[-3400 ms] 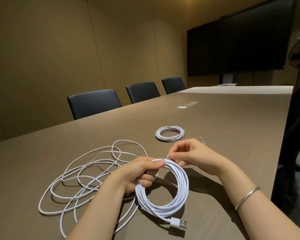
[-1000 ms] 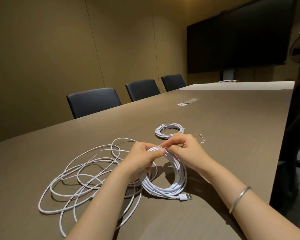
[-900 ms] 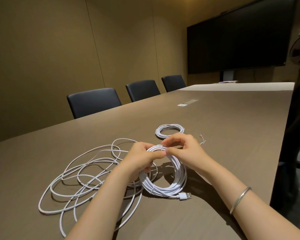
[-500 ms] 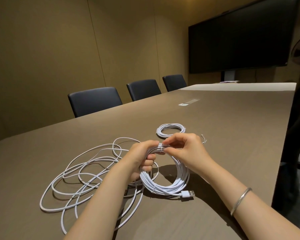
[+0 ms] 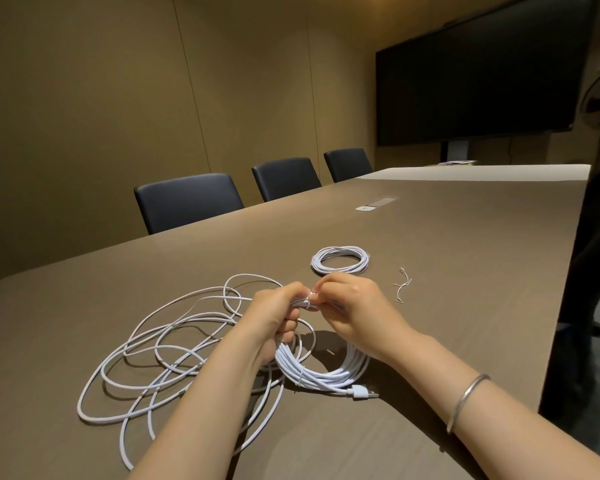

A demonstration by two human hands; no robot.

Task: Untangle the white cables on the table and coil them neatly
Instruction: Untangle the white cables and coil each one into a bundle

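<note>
Two hands hold a coiled white cable upright on the brown surface. The left hand grips the coil's top, fingers curled round it; the right hand pinches a tie there. Loose cable sprawls left. A finished coil lies farther away.

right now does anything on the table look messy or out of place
Yes: a loose white cable sprawls in tangled overlapping loops at the left, uncoiled, and a small twist tie lies stray near the finished coil.
</note>
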